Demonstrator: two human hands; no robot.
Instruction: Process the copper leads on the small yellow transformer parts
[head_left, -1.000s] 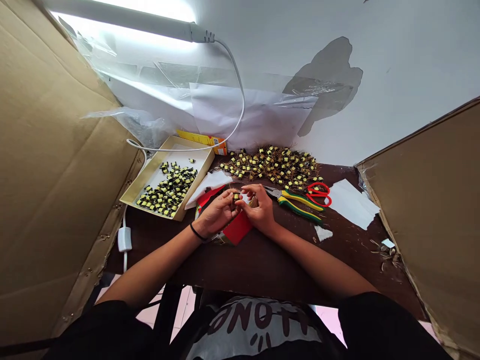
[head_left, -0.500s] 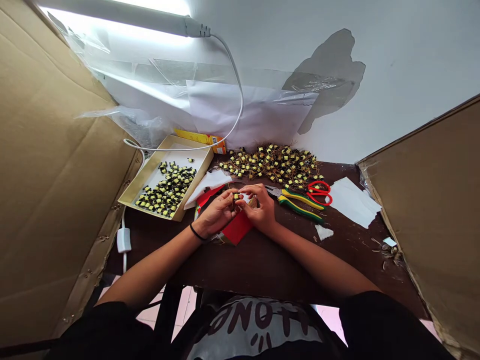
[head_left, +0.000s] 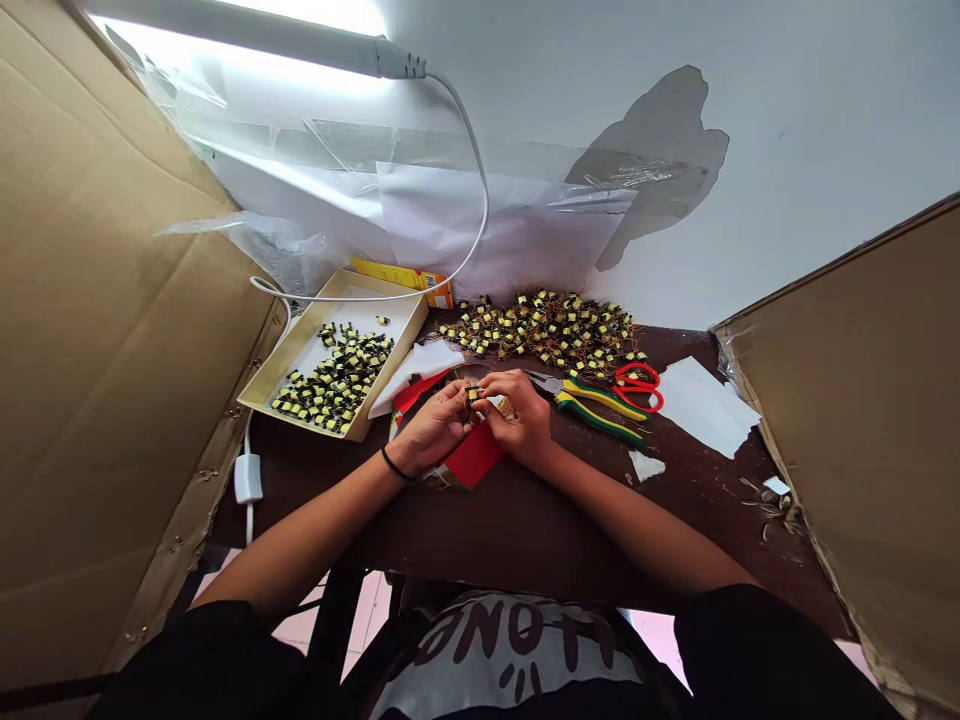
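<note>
Dark brown table (head_left: 525,540) here, up against a white wall (head_left: 810,130). The person's left hand (head_left: 435,428) has a little yellow-wrapped coil (head_left: 472,395) pinched in its fingertips, above a red card (head_left: 475,458). Right hand (head_left: 520,418) is right up at the coil's right side; can't tell if it's gripping anything. Far side: a heap of wire-legged coils (head_left: 551,328). Left: a shallow box (head_left: 405,337) with more. Right: green-and-yellow pliers (head_left: 553,384), red-handled scissors (head_left: 636,387).

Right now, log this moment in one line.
left hand: pinching yellow-and-black component | right hand: fingers beside it, contact unclear | nearby: yellow-green-handled pliers, red-handled scissors
</note>
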